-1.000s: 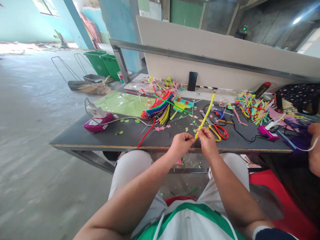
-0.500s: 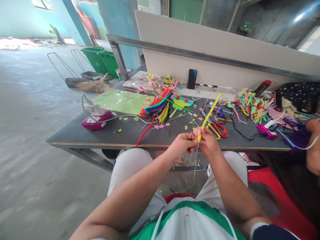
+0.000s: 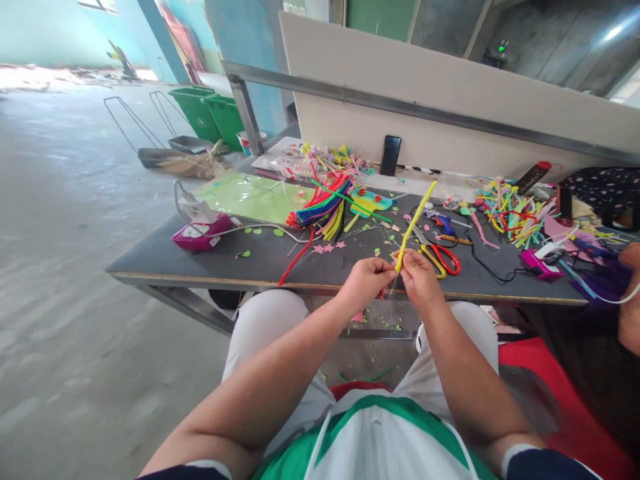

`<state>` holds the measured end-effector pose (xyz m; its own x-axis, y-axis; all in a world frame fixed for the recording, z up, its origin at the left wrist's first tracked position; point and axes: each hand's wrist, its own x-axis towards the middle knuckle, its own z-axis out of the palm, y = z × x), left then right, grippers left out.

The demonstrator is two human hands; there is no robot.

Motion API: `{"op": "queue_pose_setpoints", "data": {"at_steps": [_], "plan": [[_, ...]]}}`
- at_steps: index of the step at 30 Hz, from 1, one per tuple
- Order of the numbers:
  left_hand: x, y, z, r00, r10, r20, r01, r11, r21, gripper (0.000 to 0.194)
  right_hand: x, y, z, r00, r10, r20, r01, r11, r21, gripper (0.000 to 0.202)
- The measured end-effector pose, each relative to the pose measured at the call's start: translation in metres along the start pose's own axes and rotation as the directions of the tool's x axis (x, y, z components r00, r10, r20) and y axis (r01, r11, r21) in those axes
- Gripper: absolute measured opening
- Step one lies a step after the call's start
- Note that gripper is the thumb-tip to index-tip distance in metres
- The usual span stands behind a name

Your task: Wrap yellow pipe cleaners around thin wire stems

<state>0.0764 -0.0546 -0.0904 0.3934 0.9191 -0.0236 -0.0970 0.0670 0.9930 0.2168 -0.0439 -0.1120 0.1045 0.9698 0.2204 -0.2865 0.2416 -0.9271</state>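
A yellow fuzzy stem (image 3: pixel 417 217) rises at a slant from between my hands, over the table's front edge. My right hand (image 3: pixel 419 275) pinches its lower part. My left hand (image 3: pixel 371 280) is closed at the stem's bottom end, where thin wires hang down. Just right of my hands lie scissors with red and yellow handles (image 3: pixel 447 259). A bundle of many-coloured fuzzy stems (image 3: pixel 325 207) rests on the table, beyond my left hand, with a single red stem (image 3: pixel 297 256) bent toward the edge.
The dark table (image 3: pixel 260 267) bears a pink power socket (image 3: pixel 200 235) at left, a green sheet (image 3: pixel 250 199), a propped phone (image 3: pixel 390 155), a blue glue gun (image 3: pixel 445 224) and a pile of coloured pieces (image 3: pixel 515 215). Another person's hand (image 3: pixel 631 300) is at the far right.
The view has shifted slightly, so the table sits a little further right in it. My fingers have moved slightly around the yellow stem's lower end, and the stem leans a little differently.
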Motion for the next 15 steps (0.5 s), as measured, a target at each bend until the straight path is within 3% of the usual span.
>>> {"op": "queue_pose_setpoints", "data": {"at_steps": [3,5,11,15], "plan": [[0.002,0.001,-0.001,0.995,0.040,-0.092,-0.017,0.972,0.235,0.011,-0.001,0.002,-0.001,0.990,-0.092,-0.111,0.070,0.980,-0.186,0.020],[0.002,0.000,0.000,0.994,0.053,-0.100,-0.022,0.959,0.284,0.010,-0.001,0.001,-0.002,0.985,-0.112,-0.129,0.078,0.967,-0.243,0.018],[0.000,-0.002,-0.001,0.999,0.009,0.031,-0.009,1.000,0.030,0.012,0.000,-0.007,-0.007,0.995,-0.078,-0.062,0.073,0.994,-0.076,0.011],[-0.002,0.000,-0.002,0.981,0.012,0.192,0.023,0.983,-0.181,0.022,-0.001,-0.013,-0.005,0.998,-0.001,0.056,-0.003,0.998,0.068,0.024]]}}
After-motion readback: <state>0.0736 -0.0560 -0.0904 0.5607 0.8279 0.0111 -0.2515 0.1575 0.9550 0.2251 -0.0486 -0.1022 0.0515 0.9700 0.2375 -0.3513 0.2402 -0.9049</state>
